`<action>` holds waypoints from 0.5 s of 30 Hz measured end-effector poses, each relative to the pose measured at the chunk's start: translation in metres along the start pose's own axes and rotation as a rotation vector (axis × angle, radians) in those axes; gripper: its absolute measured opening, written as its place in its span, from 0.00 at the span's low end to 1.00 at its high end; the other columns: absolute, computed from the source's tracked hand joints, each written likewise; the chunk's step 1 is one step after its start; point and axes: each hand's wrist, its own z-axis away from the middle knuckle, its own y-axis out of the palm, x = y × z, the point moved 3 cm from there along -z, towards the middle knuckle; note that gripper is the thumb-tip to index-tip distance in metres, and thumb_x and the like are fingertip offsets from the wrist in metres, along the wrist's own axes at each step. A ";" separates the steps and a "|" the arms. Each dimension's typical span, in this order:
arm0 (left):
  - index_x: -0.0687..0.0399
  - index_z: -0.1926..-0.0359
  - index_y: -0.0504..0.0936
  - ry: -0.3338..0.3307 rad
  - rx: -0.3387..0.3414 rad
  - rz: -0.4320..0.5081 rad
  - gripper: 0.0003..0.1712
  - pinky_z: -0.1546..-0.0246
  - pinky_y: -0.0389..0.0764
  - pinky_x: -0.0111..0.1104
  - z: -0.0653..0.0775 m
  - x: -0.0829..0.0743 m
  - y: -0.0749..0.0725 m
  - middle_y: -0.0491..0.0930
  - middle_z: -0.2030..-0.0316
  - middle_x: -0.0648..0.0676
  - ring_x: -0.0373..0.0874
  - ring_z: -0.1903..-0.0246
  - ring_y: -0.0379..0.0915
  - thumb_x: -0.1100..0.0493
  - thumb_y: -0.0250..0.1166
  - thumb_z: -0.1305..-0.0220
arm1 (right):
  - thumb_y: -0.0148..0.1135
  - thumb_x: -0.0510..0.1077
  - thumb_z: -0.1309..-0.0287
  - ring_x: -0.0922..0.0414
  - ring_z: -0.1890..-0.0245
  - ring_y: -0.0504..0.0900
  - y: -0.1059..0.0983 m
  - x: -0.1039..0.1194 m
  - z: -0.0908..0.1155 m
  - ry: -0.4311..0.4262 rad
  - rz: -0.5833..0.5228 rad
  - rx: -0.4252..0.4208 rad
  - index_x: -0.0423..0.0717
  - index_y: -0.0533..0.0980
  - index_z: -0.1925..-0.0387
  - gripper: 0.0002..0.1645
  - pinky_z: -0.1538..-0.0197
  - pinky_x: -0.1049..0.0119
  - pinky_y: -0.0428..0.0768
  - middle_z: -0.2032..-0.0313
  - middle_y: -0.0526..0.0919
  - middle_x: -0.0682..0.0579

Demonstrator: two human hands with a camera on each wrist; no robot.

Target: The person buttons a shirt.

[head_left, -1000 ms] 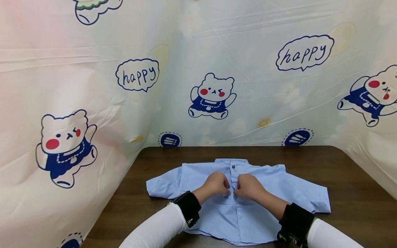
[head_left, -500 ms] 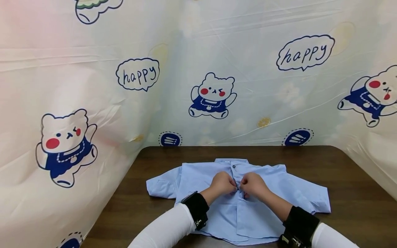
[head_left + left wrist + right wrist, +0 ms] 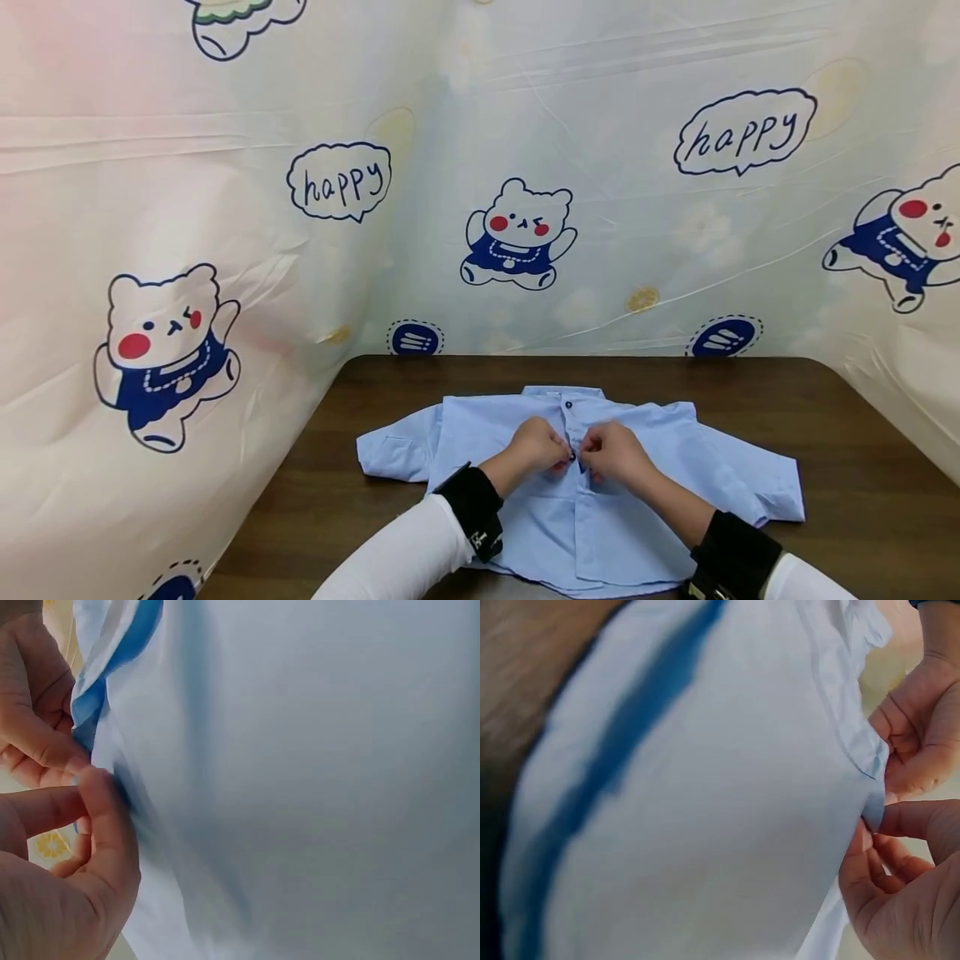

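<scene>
A light blue short-sleeved shirt (image 3: 630,517) lies spread front side up, collar (image 3: 562,392) at the far side. At the upper middle of its front placket, my left hand (image 3: 536,446) pinches the fabric edge beside a small dark button (image 3: 572,456). Just to the right, my right hand (image 3: 617,450) pinches the other placket edge between thumb and fingers. In the right wrist view the fold of cloth (image 3: 874,806) is lifted between the right hand's fingertips. The fingertips of both hands nearly meet; the buttonhole is hidden.
The shirt lies on a dark brown wooden table (image 3: 750,387). A pale curtain (image 3: 600,125) printed with bears and "happy" bubbles hangs behind and at the sides. Another dark button (image 3: 568,405) sits below the collar.
Both hands have shifted slightly right along the placket. The left hand came to the placket edge, and both now pinch cloth around the dark button. The shirt otherwise stays in place.
</scene>
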 end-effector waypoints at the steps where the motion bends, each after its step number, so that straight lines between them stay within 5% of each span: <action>1: 0.66 0.78 0.85 -0.016 0.000 0.044 0.08 0.78 0.79 0.27 0.000 0.000 0.000 0.81 0.85 0.54 0.39 0.83 0.78 0.71 0.68 0.43 | 0.66 0.32 0.47 0.58 0.84 0.75 0.000 0.000 0.001 -0.012 -0.010 -0.003 0.42 0.79 0.78 0.07 0.76 0.66 0.77 0.83 0.75 0.53; 9: 0.68 0.74 0.85 -0.077 -0.003 0.207 0.06 0.77 0.80 0.27 0.002 0.003 0.003 0.81 0.83 0.54 0.37 0.83 0.76 0.71 0.65 0.41 | 0.67 0.32 0.48 0.57 0.83 0.76 -0.002 0.001 0.003 -0.091 -0.084 -0.019 0.40 0.80 0.76 0.05 0.76 0.67 0.77 0.82 0.77 0.53; 15: 0.72 0.72 0.81 -0.146 0.042 0.412 0.05 0.76 0.79 0.26 0.003 0.007 0.007 0.76 0.82 0.54 0.37 0.82 0.73 0.76 0.61 0.40 | 0.60 0.35 0.39 0.56 0.79 0.80 -0.002 -0.005 0.002 -0.012 -0.233 0.070 0.33 0.82 0.68 0.07 0.71 0.64 0.82 0.78 0.80 0.50</action>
